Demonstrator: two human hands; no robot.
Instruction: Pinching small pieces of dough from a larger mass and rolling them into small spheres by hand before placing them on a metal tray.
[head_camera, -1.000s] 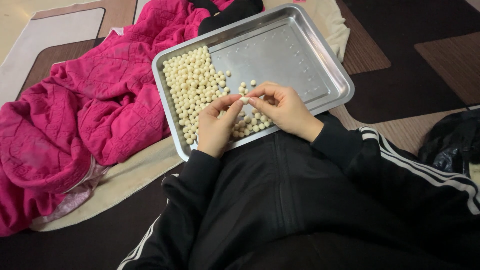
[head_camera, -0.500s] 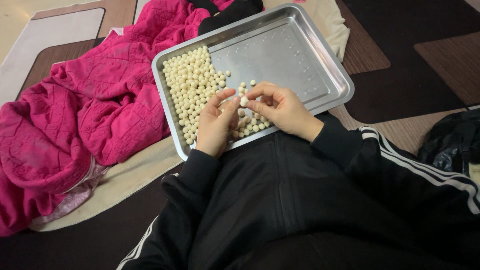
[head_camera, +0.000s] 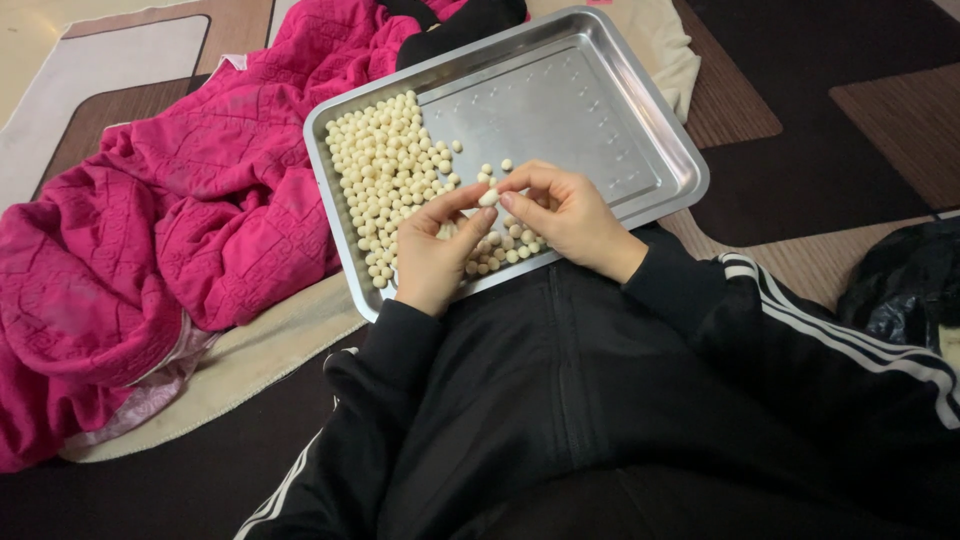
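A steel tray lies in front of me, its left part covered with several small cream dough balls. My left hand and my right hand meet over the tray's near edge. Between their fingertips they pinch one small cream dough piece. A few more balls lie under and beside my hands. The black sleeves of my jacket, with white stripes, reach up to both wrists.
A crumpled pink quilted blanket lies to the left on a beige cloth. A black plastic bag sits at the right edge. Brown and dark patterned floor mats surround the tray.
My hands have stayed over the tray's near edge; the fingertips have shifted slightly around the dough piece they pinch together.
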